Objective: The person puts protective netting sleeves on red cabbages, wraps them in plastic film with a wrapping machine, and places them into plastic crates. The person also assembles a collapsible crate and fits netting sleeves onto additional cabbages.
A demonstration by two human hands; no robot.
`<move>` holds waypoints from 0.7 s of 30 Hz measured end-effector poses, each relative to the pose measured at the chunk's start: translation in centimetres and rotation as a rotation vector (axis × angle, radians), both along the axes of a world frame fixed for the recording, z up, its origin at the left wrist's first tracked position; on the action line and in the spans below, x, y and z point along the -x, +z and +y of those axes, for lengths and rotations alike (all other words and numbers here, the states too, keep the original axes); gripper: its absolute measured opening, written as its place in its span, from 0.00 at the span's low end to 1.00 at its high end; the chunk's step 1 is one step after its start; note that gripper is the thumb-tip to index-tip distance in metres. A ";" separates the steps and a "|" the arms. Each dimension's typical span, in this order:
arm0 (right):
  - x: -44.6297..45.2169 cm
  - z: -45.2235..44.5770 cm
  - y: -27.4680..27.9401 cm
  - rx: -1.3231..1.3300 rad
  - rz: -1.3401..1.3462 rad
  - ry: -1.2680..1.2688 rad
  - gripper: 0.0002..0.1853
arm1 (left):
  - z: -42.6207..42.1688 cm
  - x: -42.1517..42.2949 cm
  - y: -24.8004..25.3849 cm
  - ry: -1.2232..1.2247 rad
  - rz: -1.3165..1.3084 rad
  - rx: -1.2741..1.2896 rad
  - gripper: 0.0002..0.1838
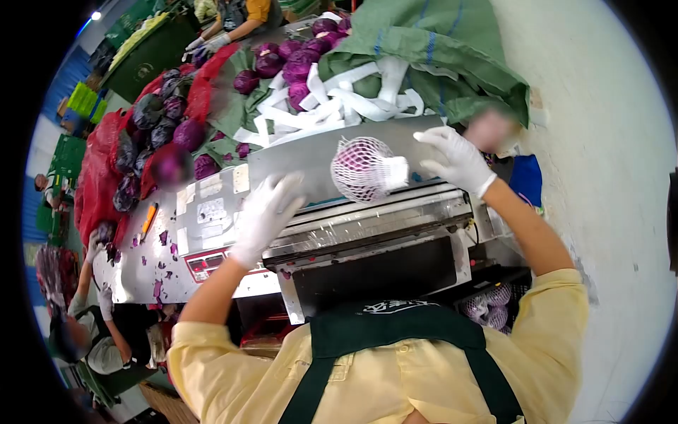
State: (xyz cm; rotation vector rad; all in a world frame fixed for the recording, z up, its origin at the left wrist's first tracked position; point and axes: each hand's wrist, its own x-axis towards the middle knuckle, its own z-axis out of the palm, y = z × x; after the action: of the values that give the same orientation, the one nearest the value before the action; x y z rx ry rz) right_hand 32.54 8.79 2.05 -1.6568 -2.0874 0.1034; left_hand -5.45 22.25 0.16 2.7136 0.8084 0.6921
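A red cabbage in a white foam net (357,169) lies on the grey metal top of a wrapping machine (282,159), the net's gathered end pointing right. To its left is my left hand (268,215) in a white glove, slightly blurred, fingers apart and holding nothing. My right hand (455,159), also gloved, hovers just right of the net's end with fingers spread and no contact. Clear film (367,220) stretches across the machine's front, below the cabbage.
White foam nets (346,106) and bare red cabbages (300,63) lie behind on green sacking (438,35). More cabbages (162,113) spill from a red mesh sack (102,169). An orange cutter (149,219) rests among leaf scraps. Co-workers (99,339) (244,18) stand left and at the back.
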 end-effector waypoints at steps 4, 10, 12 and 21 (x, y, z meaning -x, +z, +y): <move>-2.3 -4.1 0.5 0.231 -0.664 0.184 0.35 | -0.4 4.5 -0.9 -0.183 0.525 -0.265 0.27; -0.2 -3.0 -3.6 0.017 -0.659 0.513 0.12 | -2.4 0.3 -2.5 -0.368 0.338 -0.318 0.22; 1.2 -3.4 -4.2 0.139 -0.357 0.382 0.06 | -3.3 0.0 -2.9 -0.371 0.252 -0.276 0.18; 2.1 -2.2 8.6 0.100 0.907 -0.111 0.03 | -4.7 2.0 4.0 0.028 -0.756 0.733 0.13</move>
State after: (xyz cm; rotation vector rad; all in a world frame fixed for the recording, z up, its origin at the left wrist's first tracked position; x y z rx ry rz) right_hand 30.45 6.55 10.62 -1.3849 -1.3076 0.7734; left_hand -7.41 17.55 4.16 1.6107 0.7019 1.0626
